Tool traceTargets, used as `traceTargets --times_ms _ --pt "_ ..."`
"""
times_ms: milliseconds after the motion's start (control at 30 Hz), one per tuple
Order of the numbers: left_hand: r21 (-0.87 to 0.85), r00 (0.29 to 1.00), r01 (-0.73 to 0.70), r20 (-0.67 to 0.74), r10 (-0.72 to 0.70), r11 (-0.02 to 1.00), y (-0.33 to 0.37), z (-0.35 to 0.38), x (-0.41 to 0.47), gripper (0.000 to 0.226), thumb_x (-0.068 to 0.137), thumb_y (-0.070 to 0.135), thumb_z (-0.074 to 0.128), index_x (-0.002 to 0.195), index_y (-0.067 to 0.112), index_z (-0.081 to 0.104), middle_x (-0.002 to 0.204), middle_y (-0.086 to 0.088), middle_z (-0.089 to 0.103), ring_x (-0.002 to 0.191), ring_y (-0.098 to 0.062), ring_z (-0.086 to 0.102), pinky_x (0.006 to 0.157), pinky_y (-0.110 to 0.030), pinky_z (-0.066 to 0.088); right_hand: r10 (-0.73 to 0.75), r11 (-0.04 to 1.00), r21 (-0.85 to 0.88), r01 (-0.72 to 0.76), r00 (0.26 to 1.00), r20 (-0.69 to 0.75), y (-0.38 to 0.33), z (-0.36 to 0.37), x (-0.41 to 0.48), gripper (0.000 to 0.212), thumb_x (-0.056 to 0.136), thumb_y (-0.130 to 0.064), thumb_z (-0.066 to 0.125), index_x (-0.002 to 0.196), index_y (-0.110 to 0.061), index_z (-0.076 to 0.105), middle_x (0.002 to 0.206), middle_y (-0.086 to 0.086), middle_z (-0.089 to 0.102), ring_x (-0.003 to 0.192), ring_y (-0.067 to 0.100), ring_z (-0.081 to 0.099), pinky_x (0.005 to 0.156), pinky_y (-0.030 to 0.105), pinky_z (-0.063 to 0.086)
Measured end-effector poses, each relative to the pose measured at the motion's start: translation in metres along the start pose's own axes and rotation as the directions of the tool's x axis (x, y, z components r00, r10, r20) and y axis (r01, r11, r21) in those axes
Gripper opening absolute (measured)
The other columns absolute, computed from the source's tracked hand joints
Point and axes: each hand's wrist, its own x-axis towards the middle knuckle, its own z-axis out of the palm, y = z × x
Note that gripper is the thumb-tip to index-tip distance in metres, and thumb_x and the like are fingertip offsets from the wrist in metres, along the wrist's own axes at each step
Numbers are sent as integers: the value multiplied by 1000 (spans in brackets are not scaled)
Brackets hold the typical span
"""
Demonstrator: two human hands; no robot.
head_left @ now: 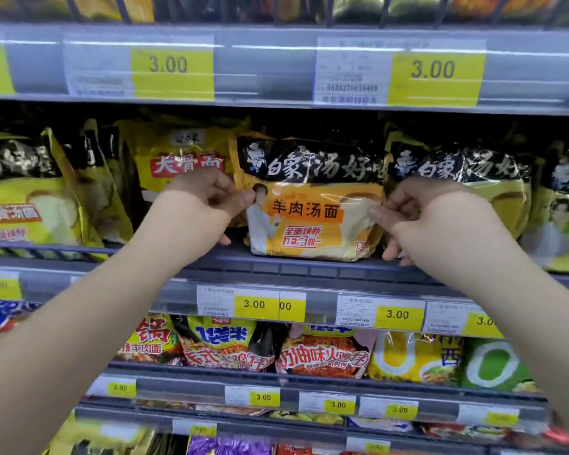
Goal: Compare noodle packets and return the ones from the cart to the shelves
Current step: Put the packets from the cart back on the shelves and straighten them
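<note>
While both hands grip it by its side seams, the noodle packet (312, 221) stands upright on the front lip of the middle shelf (293, 266). Its lower edge rests on that lip, or just above it; which one is hard to tell.

Far to the packet's left lean pale yellow packets (27, 198). Nearer, just behind its left edge, sits a yellow packet with a red label (184, 159).

The left hand (211, 195) pinches the packet's left edge between thumb and curled fingers. Taking it at the seam probably keeps the printed face clear for reading and the bag square to the row.

The packet itself is glossy film with a black band of white brush lettering across the top. Below that it is orange and yellow, with an orange title strip, a small standing figure at the left and a red-and-white slogan beneath. It looks puffed and slightly crinkled, so it is likely light and easily dented.

The right hand (408, 211) pinches the packet's right edge in the same way, with its lower fingers tucked under the corner. That suggests it is steadying the bag as it is set into its slot.

Touching the packet's right side stands a black-topped yellow packet (467, 178) with matching lettering, likely the same brand. Directly below the packet, yellow price tags (253, 305) line the shelf front.
</note>
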Motion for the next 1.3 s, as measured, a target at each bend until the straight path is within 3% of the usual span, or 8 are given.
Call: traceTargets --times_ms 533,667,833,967,1067,1100,1200,1300 --pt "6 997 6 -77 -6 1000 -5 9 -3 25 96 35 72 110 15 66 89 4 71 60 -12 67 40 -7 45 -37 999 25 39 997 -68 14 10 -1 23 96 -50 59 91 -28 62 75 -2 74 66 16 74 70 39 60" --pt "120 997 4 -81 6 993 -3 0 -8 46 77 81 66 95 39 60 92 11 72 78 -17 71 66 -40 63 -33 996 84 37 998 -52 11 3 -6 24 96 -50 62 88 -27 62 67 -2 72 56 11 71 64 38 60" --pt "290 961 -114 -210 180 950 -2 -14 -30 47 66 88 69 89 50 52 74 9 64 70 -17 66 71 -50 61 -73 997 23 76 990 -125 14 -17 -22 18 93 -48 64 95 -30 64 63 -8 69 66 6 67 64 32 56" --pt "430 925 -301 -84 370 851 28 -10 -67 30 89 72 58 91 43 49 81 18 55 75 -12 60 67 -50 58 -12 1000 24 19 970 -242 39 -57 -38 12 90 -45 68 85 -34 66 66 -14 69 67 -2 64 59 21 49" --pt "361 795 -591 106 597 722 74 24 -93 13 98 40 56 108 37 64 99 16 60 92 -17 62 67 -48 59 16 997 -61 -43 924 -382 68 -83 -49 4 92 -33 66 94 -32 69 82 -18 71 76 1 66 75 29 54" --pt "364 737 -660 141 662 657 82 41 -98 21 96 28 60 115 29 68 107 9 64 100 -20 63 66 -46 61 4 993 -109 -51 918 -396 74 -85 -52 9 93 -31 64 100 -31 70 88 -17 71 83 8 68 78 34 54" --pt "468 751 -657 332 571 591 90 94 -93 78 70 -6 81 141 14 59 136 -14 63 118 -34 66 72 -44 64 -119 949 -314 5 931 -344 86 -83 -56 20 99 -23 57 115 -21 68 95 -5 61 93 29 63 71 39 49" --pt "474 754 -657 441 488 587 97 118 -89 56 99 28 54 151 10 49 152 -15 51 135 -33 56 97 -46 57 -195 899 -428 90 959 -207 89 -77 -54 30 102 -20 50 127 -15 63 105 4 64 102 34 59 74 44 52"
